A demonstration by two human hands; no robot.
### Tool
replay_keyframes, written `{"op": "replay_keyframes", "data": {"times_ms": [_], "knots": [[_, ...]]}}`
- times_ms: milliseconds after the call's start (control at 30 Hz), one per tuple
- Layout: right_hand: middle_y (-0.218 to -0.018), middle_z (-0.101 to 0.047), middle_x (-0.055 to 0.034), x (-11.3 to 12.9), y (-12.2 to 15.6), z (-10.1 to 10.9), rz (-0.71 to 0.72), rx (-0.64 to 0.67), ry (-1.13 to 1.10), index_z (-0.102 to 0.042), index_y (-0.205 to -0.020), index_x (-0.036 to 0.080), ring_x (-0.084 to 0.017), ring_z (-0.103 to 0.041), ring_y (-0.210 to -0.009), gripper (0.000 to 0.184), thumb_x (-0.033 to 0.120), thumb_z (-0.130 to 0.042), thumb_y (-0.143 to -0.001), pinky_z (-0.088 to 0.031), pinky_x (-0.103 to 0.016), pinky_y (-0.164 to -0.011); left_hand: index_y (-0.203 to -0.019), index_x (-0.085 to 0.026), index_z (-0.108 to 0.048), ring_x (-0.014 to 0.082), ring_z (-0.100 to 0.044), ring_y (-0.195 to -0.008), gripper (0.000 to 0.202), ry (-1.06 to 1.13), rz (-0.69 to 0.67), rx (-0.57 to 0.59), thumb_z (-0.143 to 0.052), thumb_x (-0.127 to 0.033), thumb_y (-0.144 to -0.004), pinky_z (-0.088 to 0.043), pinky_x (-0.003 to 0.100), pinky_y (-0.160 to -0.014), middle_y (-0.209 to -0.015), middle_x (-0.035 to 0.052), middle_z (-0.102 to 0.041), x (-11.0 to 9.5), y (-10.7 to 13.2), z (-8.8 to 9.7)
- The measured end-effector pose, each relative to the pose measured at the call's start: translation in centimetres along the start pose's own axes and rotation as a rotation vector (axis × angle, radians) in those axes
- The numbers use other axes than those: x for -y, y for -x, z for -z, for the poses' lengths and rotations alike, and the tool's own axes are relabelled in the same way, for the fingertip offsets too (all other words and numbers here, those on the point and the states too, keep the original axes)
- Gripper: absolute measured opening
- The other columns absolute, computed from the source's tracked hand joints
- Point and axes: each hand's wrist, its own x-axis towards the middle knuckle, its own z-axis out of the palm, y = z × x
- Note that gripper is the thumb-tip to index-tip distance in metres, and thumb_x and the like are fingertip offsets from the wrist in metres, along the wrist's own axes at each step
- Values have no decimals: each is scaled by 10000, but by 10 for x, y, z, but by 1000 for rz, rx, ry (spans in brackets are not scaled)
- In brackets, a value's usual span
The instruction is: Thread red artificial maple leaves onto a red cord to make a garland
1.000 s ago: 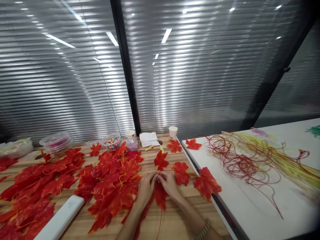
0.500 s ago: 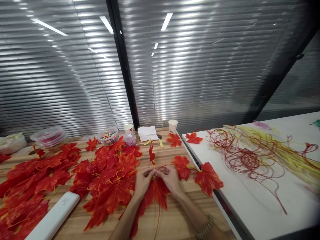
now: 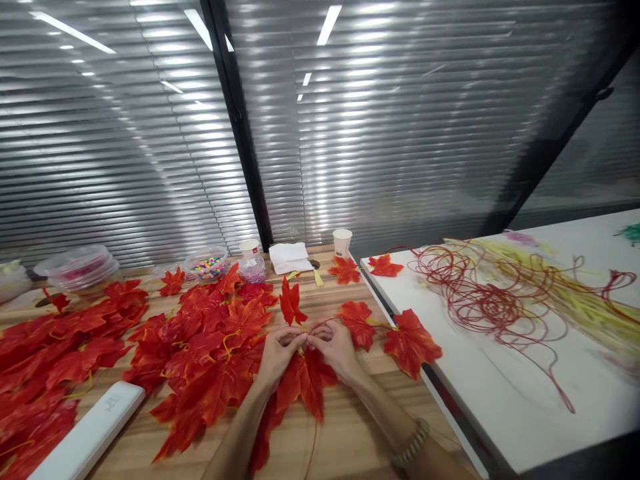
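Observation:
My left hand (image 3: 278, 352) and my right hand (image 3: 336, 348) meet fingertip to fingertip over the wooden table, both closed in a pinch. A thin red cord (image 3: 320, 327) runs by the right fingers, and its end trails down below the hands. From the left fingertips a red artificial maple leaf (image 3: 292, 303) stands up by its stem. Another maple leaf (image 3: 303, 387) hangs under the hands. Along the cord to the right are two more leaves, a smaller one (image 3: 356, 325) and a larger one (image 3: 413, 343). The exact joint between the fingertips is hidden.
Piles of red leaves (image 3: 215, 353) cover the left of the wooden table (image 3: 345, 427), beside a white power bank (image 3: 90, 433). Bead tubs (image 3: 209, 263), a paper cup (image 3: 343, 243) and tissue (image 3: 290, 259) stand behind. Tangled red cord (image 3: 493, 307) lies on the white table (image 3: 540, 427).
The leaf above my left fingertips has turned from nearly edge-on to showing its broad face. My hands stay pinched together; the whole view has shifted slightly.

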Motion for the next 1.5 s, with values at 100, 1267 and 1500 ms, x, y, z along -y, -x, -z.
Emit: {"op": "replay_keyframes", "data": {"times_ms": [100, 1267, 1500], "knots": [[-637, -610, -35, 3, -1, 3, -12, 22, -38, -518, -758, 131, -158, -605, -605, 332, 294, -715, -546, -507, -279, -584, -684, -120, -654, 149, -606, -632, 215, 20, -9, 0, -706, -298, -575, -476, 245, -620, -706, 42, -656, -1, -1, 0], [-604, -631, -25, 23, 3, 9, -118, 128, -225, -620, -637, 115, -105, -571, -530, 224, 268, -728, -513, -468, -236, -573, -709, -112, -633, 155, -600, -587, 271, -131, -166, 71, -697, -328, -558, -452, 247, -566, -686, 61, -660, -12, -1, -3], [-640, -641, -63, 21, 4, 2, -48, 135, -211, -625, -678, 97, -141, -594, -569, 267, 296, -718, -526, -480, -268, -578, -702, -105, -629, 107, -535, -507, 240, -190, -235, 46, -704, -257, -533, -400, 214, -499, -642, 32, -616, -21, 0, 2]]}}
